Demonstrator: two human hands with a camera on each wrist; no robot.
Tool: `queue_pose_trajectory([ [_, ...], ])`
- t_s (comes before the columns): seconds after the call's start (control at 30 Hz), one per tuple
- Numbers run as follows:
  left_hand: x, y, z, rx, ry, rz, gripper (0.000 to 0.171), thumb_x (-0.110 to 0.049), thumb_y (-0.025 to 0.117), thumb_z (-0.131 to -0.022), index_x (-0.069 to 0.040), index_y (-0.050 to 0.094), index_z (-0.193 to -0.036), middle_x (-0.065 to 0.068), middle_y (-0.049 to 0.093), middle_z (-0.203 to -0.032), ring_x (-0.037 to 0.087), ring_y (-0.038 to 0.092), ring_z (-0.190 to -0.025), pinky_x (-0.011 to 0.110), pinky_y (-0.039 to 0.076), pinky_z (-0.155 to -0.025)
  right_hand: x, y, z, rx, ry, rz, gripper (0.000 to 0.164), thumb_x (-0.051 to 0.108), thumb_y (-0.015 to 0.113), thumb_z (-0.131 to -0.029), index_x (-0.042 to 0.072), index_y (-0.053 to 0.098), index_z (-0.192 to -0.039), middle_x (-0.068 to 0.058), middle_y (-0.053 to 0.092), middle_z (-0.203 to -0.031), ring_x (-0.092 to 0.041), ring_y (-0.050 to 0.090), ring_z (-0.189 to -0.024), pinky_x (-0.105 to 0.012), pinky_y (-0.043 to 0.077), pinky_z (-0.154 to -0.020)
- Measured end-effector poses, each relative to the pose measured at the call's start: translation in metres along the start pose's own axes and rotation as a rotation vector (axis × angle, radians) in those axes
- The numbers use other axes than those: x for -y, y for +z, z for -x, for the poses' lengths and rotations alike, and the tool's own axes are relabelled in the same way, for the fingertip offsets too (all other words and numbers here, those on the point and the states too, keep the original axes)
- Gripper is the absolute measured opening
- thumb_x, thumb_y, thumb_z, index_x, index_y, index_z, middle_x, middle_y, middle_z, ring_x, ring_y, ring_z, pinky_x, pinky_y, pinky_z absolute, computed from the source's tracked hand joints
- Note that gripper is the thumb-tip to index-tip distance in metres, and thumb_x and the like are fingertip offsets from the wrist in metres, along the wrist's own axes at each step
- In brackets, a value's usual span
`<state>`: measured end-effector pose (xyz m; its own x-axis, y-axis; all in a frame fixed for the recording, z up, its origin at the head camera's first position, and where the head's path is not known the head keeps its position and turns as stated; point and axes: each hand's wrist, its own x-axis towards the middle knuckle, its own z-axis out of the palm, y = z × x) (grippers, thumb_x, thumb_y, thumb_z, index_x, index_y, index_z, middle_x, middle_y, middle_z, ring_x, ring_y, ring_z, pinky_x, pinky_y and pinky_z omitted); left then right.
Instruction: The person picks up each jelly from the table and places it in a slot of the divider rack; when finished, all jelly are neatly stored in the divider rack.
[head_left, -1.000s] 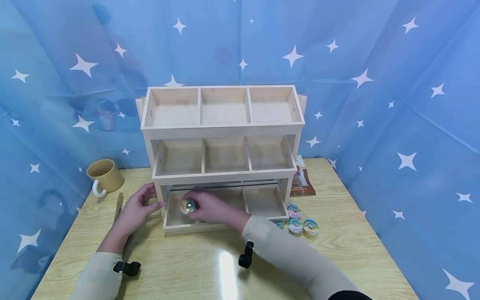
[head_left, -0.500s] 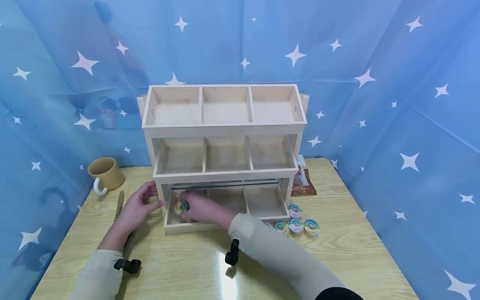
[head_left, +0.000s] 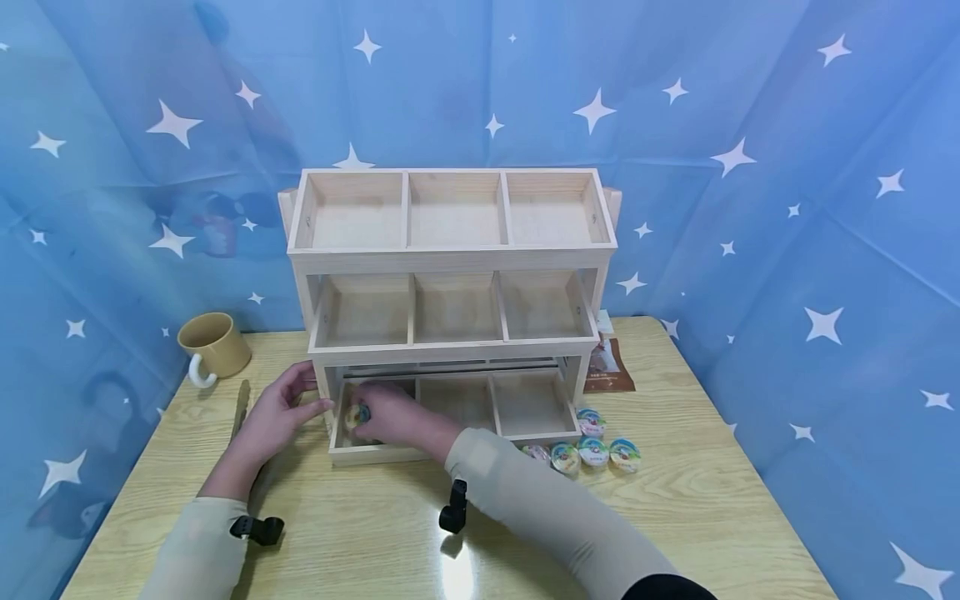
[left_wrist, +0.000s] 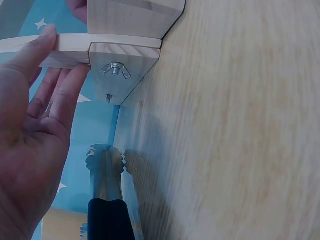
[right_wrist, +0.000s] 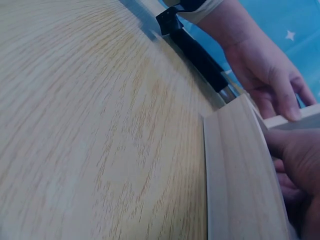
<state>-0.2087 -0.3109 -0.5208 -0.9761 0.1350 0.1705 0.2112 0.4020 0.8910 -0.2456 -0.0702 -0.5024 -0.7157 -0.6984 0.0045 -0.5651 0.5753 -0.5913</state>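
Curtain: blue, at 12 o'clock.
Left hand: half-curled, gripping rack.
Right hand: half-closed, pinching cup, just shifted towards 9 o'clock, probably for setting down.

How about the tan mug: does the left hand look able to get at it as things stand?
Probably yes: the mug stands close by, with only a black-handled utensil lying near the path, though the left hand must first let go of the wooden rack.
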Motion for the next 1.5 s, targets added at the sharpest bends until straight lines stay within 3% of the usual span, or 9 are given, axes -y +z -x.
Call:
queue_pose_trajectory([
  [0.3, -0.001, 0.001, -0.001, -0.002, 0.005, 0.002, 0.068, -0.014, 0.082, -0.104, -0.007, 0.049, -0.163, 0.021, 0.069, -0.142, 0.008, 0.063, -0.124, 0.020, 0.054, -0.097, 0.001, -0.001, -0.001, -0.001, 0.011, 0.023, 0.036, 0.023, 0.094, -0.090, 0.009, 0.072, -0.115, 0.009, 0.065, -0.098, -0.002, 0.058, -0.083, -0.015, 0.049, -0.073],
  [0.67, -0.001, 0.001, -0.001, 0.004, 0.004, 0.012, 0.068, -0.014, 0.081, -0.104, -0.008, 0.049, -0.163, 0.020, 0.068, -0.142, 0.008, 0.063, -0.124, 0.019, 0.054, -0.096, -0.002, -0.002, 0.001, -0.006, -0.012, 0.051, 0.039, 0.027, 0.095, -0.090, 0.011, 0.073, -0.119, 0.009, 0.068, -0.099, -0.001, 0.058, -0.085, -0.015, 0.049, -0.075],
  [0.9, 0.000, 0.001, -0.001, 0.003, 0.005, 0.016, 0.067, -0.012, 0.082, -0.103, -0.008, 0.050, -0.162, 0.020, 0.069, -0.142, 0.002, 0.063, -0.122, 0.018, 0.054, -0.096, -0.002, -0.010, 0.012, -0.001, 0.031, -0.096, 0.050, 0.024, 0.092, -0.093, 0.009, 0.072, -0.136, 0.002, 0.074, -0.119, -0.002, 0.064, -0.092, -0.017, 0.055, -0.083],
  [1.03, 0.000, 0.002, -0.001, 0.001, 0.005, 0.015, 0.067, -0.013, 0.082, -0.103, -0.007, 0.050, -0.162, 0.020, 0.069, -0.142, 0.002, 0.063, -0.121, 0.019, 0.054, -0.096, -0.008, -0.019, 0.027, -0.025, 0.069, -0.114, 0.059, 0.028, 0.091, -0.095, 0.012, 0.067, -0.147, 0.000, 0.071, -0.135, -0.009, 0.069, -0.110, -0.022, 0.056, -0.095],
  [1.2, 0.000, 0.001, 0.000, 0.003, -0.004, 0.012, 0.068, -0.014, 0.082, -0.103, -0.007, 0.049, -0.162, 0.021, 0.068, -0.143, 0.003, 0.062, -0.122, 0.020, 0.054, -0.096, -0.016, -0.036, 0.056, -0.079, 0.014, -0.091, 0.058, 0.026, 0.089, -0.097, 0.009, 0.066, -0.148, -0.010, 0.071, -0.141, -0.023, 0.071, -0.122, -0.026, 0.057, -0.100],
  [1.33, -0.001, 0.000, 0.001, -0.003, -0.013, -0.002, 0.068, -0.014, 0.083, -0.103, -0.008, 0.050, -0.162, 0.020, 0.069, -0.142, 0.002, 0.062, -0.122, 0.020, 0.054, -0.097, -0.024, -0.053, 0.083, -0.118, -0.035, -0.046, 0.053, 0.026, 0.088, -0.098, 0.011, 0.069, -0.146, -0.009, 0.071, -0.142, -0.028, 0.066, -0.133, -0.038, 0.054, -0.111],
  [1.5, -0.002, 0.000, 0.001, -0.001, -0.007, -0.013, 0.069, -0.015, 0.082, -0.103, -0.008, 0.049, -0.163, 0.019, 0.069, -0.143, 0.005, 0.062, -0.123, 0.023, 0.054, -0.099, -0.040, -0.071, 0.121, -0.171, -0.054, -0.086, 0.050, 0.025, 0.088, -0.097, 0.013, 0.070, -0.142, -0.005, 0.068, -0.140, -0.031, 0.063, -0.135, -0.052, 0.054, -0.112],
])
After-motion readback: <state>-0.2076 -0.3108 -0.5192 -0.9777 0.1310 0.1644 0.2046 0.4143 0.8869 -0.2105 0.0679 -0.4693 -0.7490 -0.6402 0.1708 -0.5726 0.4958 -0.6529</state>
